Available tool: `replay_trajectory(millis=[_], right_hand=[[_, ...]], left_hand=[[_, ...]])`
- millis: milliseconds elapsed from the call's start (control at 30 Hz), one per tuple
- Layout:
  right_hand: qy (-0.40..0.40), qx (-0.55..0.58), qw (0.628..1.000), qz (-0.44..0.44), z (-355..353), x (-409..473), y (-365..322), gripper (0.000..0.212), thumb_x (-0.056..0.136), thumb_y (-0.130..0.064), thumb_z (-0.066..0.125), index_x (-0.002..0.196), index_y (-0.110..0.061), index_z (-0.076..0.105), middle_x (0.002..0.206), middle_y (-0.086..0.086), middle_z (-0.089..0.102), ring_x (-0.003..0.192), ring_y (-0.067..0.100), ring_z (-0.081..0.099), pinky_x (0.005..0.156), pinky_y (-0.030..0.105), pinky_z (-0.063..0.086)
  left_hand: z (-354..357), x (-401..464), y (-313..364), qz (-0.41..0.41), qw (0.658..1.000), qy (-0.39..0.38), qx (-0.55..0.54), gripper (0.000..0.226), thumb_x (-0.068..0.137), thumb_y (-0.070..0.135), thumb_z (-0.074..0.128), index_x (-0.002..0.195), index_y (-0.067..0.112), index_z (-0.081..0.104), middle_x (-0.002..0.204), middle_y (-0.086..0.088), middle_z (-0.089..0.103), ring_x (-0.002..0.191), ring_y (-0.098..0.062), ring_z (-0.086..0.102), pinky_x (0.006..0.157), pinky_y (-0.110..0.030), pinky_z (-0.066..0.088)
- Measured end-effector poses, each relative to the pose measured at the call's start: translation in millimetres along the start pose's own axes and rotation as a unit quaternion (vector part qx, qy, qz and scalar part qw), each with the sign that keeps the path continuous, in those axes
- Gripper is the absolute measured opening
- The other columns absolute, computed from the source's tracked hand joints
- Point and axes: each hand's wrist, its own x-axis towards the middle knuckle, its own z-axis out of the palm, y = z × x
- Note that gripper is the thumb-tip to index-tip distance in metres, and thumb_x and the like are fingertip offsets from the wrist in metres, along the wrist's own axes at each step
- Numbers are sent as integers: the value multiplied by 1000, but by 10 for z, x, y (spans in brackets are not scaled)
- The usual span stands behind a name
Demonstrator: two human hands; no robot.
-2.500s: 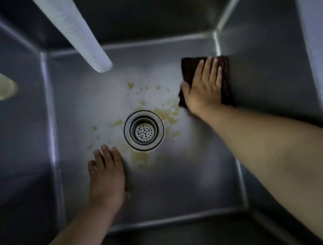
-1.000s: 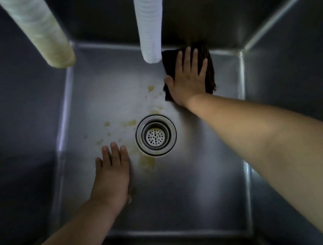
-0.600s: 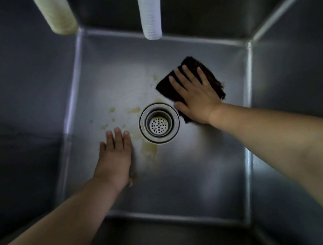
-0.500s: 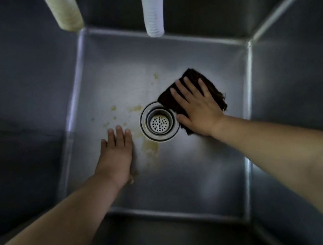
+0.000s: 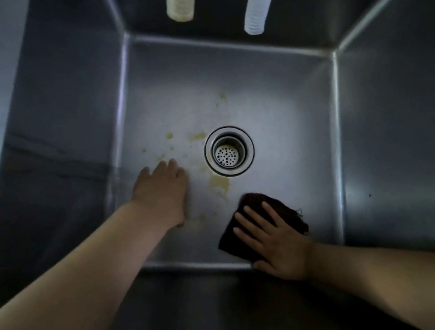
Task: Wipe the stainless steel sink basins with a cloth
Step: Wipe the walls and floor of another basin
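Cloth (image 5: pixel 259 216) now nearer, stained sink basin (image 5: pixel 270 92) floor.

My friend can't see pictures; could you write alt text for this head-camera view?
A person's right hand presses a dark brown cloth flat on a stainless steel sink basin floor near the round drain strainer, while the left hand rests beside yellowish stains.

One head camera looks steeply down from above into the sink (image 5: pixel 270 92), quite near; the drain (image 5: pixel 228 151) sits mid-frame, and both forearms enter from the near edge.
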Motion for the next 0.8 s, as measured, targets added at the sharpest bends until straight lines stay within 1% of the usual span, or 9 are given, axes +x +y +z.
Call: replay_trajectory(millis=[67,100,233,300,367,500,633,733,800], right_hand=[[-1,-10,999,-37,-71,76,25,72,89,-57,35,147,-14,31,153,13,26,141,36,20,111,57,7],[-5,-12,999,-52,-115,141,47,71,90,-58,35,147,-15,31,153,12,26,142,35,20,111,56,7],[-15,-39,997,-71,-279,597,143,74,89,-60,42,149,-19,27,155,8,23,143,31,19,114,59,9],[-14,-36,997,-65,-352,902,190,75,91,-59,40,151,-20,18,158,8,14,146,31,9,116,57,1],[0,-18,999,-44,-426,1228,247,75,93,-56,37,152,-20,10,159,8,6,146,31,0,115,53,-10],[49,29,995,83,-593,1811,485,75,93,-53,38,152,-19,7,160,8,2,147,30,-5,116,48,-10],[88,51,966,238,-739,2173,959,73,94,-52,32,152,-17,4,160,10,1,147,28,-6,116,45,-10],[90,73,946,304,-763,2188,1325,71,96,-52,26,152,-17,1,160,9,-2,146,27,-8,116,45,-9],[94,75,934,336,-729,2057,1477,70,96,-52,26,152,-17,3,160,9,0,147,27,-6,117,44,-8]], left_hand=[[-133,-227,-193,-1,1000,18,12,77,81,43,63,142,14,26,146,-7,34,133,-24,36,105,-40,33],[-178,-343,-292,-7,999,32,11,72,83,44,60,141,16,28,141,-5,40,128,-23,42,102,-38,38],[-237,-740,-563,-31,991,129,18,65,82,53,55,135,23,33,132,4,49,118,-20,52,91,-35,47],[-231,-761,-600,-22,990,138,30,63,82,55,52,134,24,33,132,5,48,118,-19,51,93,-35,45],[-205,-666,-585,-9,992,121,25,62,86,54,50,135,23,31,133,3,47,120,-20,48,98,-35,40],[-172,-388,-509,5,993,120,15,59,89,51,48,137,21,31,130,1,48,118,-21,48,95,-34,37],[-112,-209,-529,1,993,115,1,65,92,49,43,145,19,20,144,-1,39,129,-21,40,104,-35,31],[-72,-139,-556,-4,995,103,5,63,93,49,43,143,17,24,144,-3,39,129,-21,40,103,-36,33],[-90,-116,-542,-5,994,107,3,67,92,50,42,145,17,19,146,-3,37,130,-21,39,102,-36,33]])
